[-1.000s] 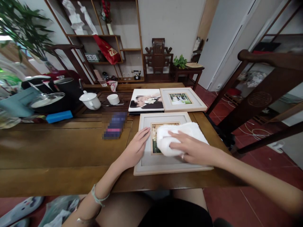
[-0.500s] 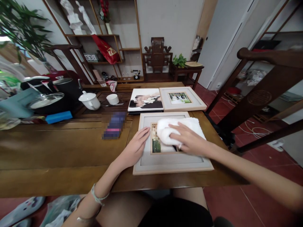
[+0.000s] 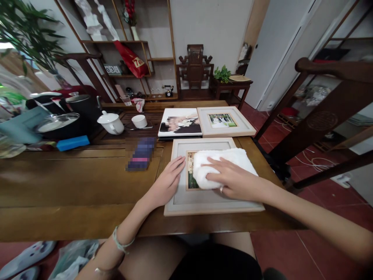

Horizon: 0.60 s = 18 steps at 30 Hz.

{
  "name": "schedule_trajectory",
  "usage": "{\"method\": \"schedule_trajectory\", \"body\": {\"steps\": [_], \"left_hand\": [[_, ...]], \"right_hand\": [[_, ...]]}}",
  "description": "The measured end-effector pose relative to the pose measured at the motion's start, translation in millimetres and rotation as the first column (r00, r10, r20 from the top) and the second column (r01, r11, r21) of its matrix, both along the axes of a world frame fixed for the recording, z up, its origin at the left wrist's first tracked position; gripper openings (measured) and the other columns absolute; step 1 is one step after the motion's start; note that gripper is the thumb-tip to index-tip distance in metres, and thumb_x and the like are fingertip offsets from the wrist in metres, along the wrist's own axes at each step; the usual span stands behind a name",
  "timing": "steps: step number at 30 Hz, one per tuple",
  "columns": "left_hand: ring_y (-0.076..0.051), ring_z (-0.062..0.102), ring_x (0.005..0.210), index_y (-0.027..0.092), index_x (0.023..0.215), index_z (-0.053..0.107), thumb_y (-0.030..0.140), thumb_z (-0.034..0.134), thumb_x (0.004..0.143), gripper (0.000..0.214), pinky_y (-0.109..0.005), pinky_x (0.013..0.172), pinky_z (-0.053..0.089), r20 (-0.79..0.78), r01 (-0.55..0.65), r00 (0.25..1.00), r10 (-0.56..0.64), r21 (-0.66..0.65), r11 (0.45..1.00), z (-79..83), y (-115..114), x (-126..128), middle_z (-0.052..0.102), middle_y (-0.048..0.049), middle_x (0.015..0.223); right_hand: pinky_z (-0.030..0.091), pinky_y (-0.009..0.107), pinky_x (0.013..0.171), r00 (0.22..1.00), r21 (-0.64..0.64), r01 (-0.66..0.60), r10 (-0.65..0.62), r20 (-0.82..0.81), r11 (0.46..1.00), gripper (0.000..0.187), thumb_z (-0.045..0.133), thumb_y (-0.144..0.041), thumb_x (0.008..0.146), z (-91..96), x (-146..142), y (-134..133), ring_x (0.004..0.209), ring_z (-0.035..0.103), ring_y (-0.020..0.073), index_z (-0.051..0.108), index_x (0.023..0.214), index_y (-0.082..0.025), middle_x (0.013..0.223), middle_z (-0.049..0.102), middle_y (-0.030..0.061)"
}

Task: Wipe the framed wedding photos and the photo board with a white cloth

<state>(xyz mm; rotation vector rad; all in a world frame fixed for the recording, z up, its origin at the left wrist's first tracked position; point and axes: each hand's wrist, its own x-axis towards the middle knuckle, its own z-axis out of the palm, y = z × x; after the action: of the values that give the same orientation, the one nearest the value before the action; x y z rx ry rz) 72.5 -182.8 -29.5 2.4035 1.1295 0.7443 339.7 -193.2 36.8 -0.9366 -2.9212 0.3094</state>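
1. In the head view, the frame lies flat on the table, close to the table's near edge.
2. The left hand rests on the left side of the frame. It is flat, and its fingers are stretched and lie close side by side. A pale bracelet is around this wrist.
3. The right hand lies upon a white cloth, above the middle and right part of the frame. Its fingers are somewhat apart; whether they also pinch the cloth, one cannot tell.
4. The cloth is bunched and covers most of the photo inside the frame; only the photo's left strip is seen.
5. Just beyond the frame there is a panel, and to the right of it a second frame.
6. To the left of the frame lies a dark blue thing, which is blurred. Farther left and beyond the frame stand a cup and a teapot.
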Motion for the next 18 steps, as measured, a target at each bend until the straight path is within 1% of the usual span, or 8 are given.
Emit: {"method": "schedule_trajectory", "body": {"steps": [3,6,8,10,12,14,16,18], "left_hand": [[-0.024,0.029,0.142,0.019,0.144,0.040,0.019,0.031,0.097,0.047,-0.051,0.118,0.025,0.000,-0.008,1.000,0.008,-0.001,1.000,-0.1,0,0,0.038,-0.0100,0.151],[-0.024,0.029,0.142,0.017,0.143,0.041,0.019,0.030,0.097,0.047,-0.050,0.118,0.025,0.006,-0.001,1.000,0.001,0.009,1.000,-1.3,1,0,0.039,-0.0112,0.151],[-0.024,0.029,0.142,0.017,0.143,0.041,0.018,0.030,0.097,0.047,-0.051,0.118,0.025,0.011,0.006,1.000,-0.006,0.020,1.000,-2.6,2,0,0.039,-0.0115,0.150],[-0.024,0.029,0.142,0.018,0.143,0.041,0.017,0.030,0.097,0.047,-0.051,0.118,0.025,0.020,0.009,1.000,-0.010,0.030,1.000,-3.9,3,-1,0.039,-0.0110,0.150],[-0.024,0.030,0.142,0.018,0.143,0.041,0.017,0.031,0.097,0.047,-0.051,0.118,0.025,0.025,0.009,1.000,-0.010,0.034,0.999,-4.7,3,-1,0.039,-0.0110,0.150],[-0.025,0.030,0.142,0.018,0.143,0.042,0.017,0.031,0.097,0.047,-0.051,0.118,0.026,0.028,0.011,1.000,-0.012,0.038,0.999,-4.9,3,-2,0.040,-0.0117,0.150],[-0.025,0.030,0.142,0.017,0.143,0.042,0.017,0.031,0.097,0.047,-0.051,0.117,0.026,0.023,0.013,1.000,-0.014,0.035,0.999,-4.5,3,-2,0.040,-0.0124,0.150],[-0.025,0.029,0.142,0.015,0.143,0.041,0.017,0.030,0.097,0.047,-0.051,0.118,0.026,0.015,0.014,1.000,-0.015,0.029,0.999,-3.8,2,-2,0.039,-0.0133,0.150]], "right_hand": [[0.027,0.056,0.110,0.999,-0.088,-0.034,0.033,-0.007,0.996,0.048,0.051,-0.004,0.070,9.4,1,-31,0.142,0.023,0.0324,0.060,0.115,-0.020,0.149,0.039,0.0113],[0.025,0.059,0.110,0.998,-0.144,-0.069,0.069,-0.003,0.987,0.047,0.056,-0.009,0.072,10.9,-6,-60,0.142,0.021,0.0347,0.060,0.116,-0.023,0.152,0.034,0.0104],[0.023,0.063,0.109,0.995,-0.137,-0.102,0.102,-0.005,0.985,0.042,0.060,-0.014,0.074,6.5,-13,-73,0.142,0.018,0.0375,0.062,0.115,-0.025,0.154,0.030,0.0113],[0.020,0.067,0.108,0.994,-0.094,-0.109,0.108,-0.008,0.990,0.040,0.065,-0.020,0.074,-0.2,-19,-77,0.142,0.016,0.0402,0.062,0.114,-0.026,0.154,0.028,0.0133],[0.020,0.068,0.107,0.998,-0.035,-0.071,0.071,0.000,0.997,0.043,0.068,-0.022,0.074,-6.7,-23,-70,0.141,0.018,0.0421,0.062,0.116,-0.026,0.152,0.031,0.0155],[0.023,0.067,0.106,1.000,0.036,0.004,-0.005,0.019,0.999,0.039,0.066,-0.025,0.078,-11.2,-24,-54,0.139,0.023,0.0425,0.062,0.117,-0.024,0.149,0.037,0.0176],[0.025,0.067,0.105,0.996,0.120,0.082,-0.086,0.027,0.989,0.031,0.058,-0.032,0.088,-13.3,-22,-32,0.138,0.027,0.0416,0.063,0.116,-0.021,0.145,0.042,0.0187],[0.026,0.067,0.104,0.989,0.193,0.133,-0.143,0.035,0.972,0.030,0.050,-0.036,0.093,-14.0,-19,-7,0.137,0.029,0.0406,0.063,0.115,-0.019,0.144,0.043,0.0189]]}}
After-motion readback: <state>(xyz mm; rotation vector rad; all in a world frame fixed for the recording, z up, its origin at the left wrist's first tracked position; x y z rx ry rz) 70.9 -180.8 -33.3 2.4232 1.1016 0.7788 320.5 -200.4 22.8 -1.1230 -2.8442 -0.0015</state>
